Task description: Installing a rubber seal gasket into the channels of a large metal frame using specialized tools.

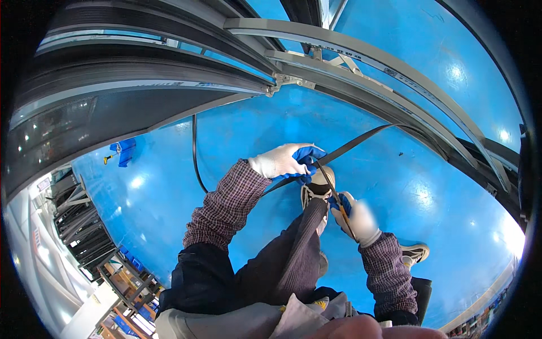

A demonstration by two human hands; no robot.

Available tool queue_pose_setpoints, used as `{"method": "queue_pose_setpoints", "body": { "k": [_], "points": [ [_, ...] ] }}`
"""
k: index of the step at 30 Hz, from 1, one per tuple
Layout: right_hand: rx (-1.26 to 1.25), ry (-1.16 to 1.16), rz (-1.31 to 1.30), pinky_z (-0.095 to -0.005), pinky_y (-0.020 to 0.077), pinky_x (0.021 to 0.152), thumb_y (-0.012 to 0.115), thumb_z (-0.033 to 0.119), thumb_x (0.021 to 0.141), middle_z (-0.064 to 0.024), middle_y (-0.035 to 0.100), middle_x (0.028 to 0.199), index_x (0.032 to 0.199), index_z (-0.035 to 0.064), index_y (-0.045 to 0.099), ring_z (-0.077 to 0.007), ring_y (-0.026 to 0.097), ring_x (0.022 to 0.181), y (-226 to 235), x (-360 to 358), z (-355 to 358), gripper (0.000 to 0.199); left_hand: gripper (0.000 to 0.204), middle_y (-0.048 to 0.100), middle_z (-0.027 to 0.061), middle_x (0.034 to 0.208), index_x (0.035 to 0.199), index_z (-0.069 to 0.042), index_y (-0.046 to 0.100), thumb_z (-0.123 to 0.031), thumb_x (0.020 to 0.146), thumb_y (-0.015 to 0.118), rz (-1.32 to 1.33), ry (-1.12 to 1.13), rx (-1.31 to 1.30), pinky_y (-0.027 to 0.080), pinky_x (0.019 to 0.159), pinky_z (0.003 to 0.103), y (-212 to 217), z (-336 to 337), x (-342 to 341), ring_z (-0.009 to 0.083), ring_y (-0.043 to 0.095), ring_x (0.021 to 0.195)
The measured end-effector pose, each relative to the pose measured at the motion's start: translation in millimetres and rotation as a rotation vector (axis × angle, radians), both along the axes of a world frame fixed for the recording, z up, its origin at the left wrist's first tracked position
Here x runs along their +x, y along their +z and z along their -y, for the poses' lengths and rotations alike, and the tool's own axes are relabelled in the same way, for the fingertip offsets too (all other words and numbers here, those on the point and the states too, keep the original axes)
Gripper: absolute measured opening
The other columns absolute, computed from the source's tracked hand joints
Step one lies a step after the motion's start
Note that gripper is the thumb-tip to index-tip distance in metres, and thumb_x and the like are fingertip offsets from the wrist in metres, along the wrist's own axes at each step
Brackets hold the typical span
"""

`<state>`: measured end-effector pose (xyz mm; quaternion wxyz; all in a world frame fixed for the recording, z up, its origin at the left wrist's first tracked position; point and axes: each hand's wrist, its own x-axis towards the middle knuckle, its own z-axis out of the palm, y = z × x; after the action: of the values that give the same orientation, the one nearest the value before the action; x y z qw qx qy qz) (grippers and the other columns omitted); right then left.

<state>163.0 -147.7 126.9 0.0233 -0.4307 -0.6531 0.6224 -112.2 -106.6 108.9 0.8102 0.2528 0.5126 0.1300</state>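
My left hand (288, 161), in a white glove with blue fingers, is closed around a flat black strip (355, 141). From there the strip runs up right to the metal frame; its other side passes behind my left arm. My right hand (354, 217), gloved the same way, grips a long thin dark tool (326, 179) with an orange-brown part by the fingers. Its upper end reaches the strip beside my left fingers, and whether it touches the strip I cannot tell. The exact kind of tool is not clear.
Grey metal rails (361, 48) curve across the top and right. A large dark panel (107, 116) stands at the left. Near it, a blue object and a small yellow one lie on the blue floor (254, 127). My shoe (318, 183) is below the strip. Shelving (84, 231) fills the lower left.
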Motion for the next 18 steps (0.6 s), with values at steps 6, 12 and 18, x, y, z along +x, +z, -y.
{"method": "queue_pose_setpoints", "body": {
  "k": [6, 12, 18],
  "points": [
    [-0.012, 0.023, 0.037, -0.0351, 0.0473, 0.046, 0.069, 0.013, 0.079, -0.0160, 0.067, 0.076, 0.107, 0.0003, 0.053, -0.0298, 0.063, 0.055, -2.3, -0.1, -0.1, 0.035, 0.066, 0.058, 0.0147, 0.118, 0.139, -0.003, 0.039, 0.009, 0.077, 0.060, 0.002, -0.023, 0.044, 0.052, 0.080, 0.022, 2.6, -0.1, -2.2, 0.0159, 0.062, 0.091],
    [-0.014, 0.010, 0.102, -0.0378, 0.0480, 0.050, 0.069, 0.017, 0.079, -0.0169, 0.067, 0.076, 0.106, 0.0017, 0.054, -0.0327, 0.063, 0.057, -6.8, 2.3, 7.6, 0.035, 0.072, 0.057, 0.0168, 0.116, 0.141, -0.008, 0.037, 0.004, 0.075, 0.063, 0.028, -0.098, 0.056, 0.052, 0.078, 0.023, 8.4, -6.6, -5.9, 0.0190, 0.061, 0.092],
    [0.074, -0.050, 0.237, -0.0396, 0.0482, 0.053, 0.070, 0.020, 0.078, -0.0174, 0.067, 0.077, 0.105, 0.0022, 0.055, -0.0356, 0.063, 0.061, 12.1, 56.6, 36.0, 0.036, 0.073, 0.056, 0.0156, 0.115, 0.142, -0.010, 0.035, -0.006, 0.076, 0.068, -0.387, 0.127, 0.358, 0.051, 0.080, 0.029, -23.9, 5.1, -12.9, 0.0231, 0.061, 0.090]
  ]
}}
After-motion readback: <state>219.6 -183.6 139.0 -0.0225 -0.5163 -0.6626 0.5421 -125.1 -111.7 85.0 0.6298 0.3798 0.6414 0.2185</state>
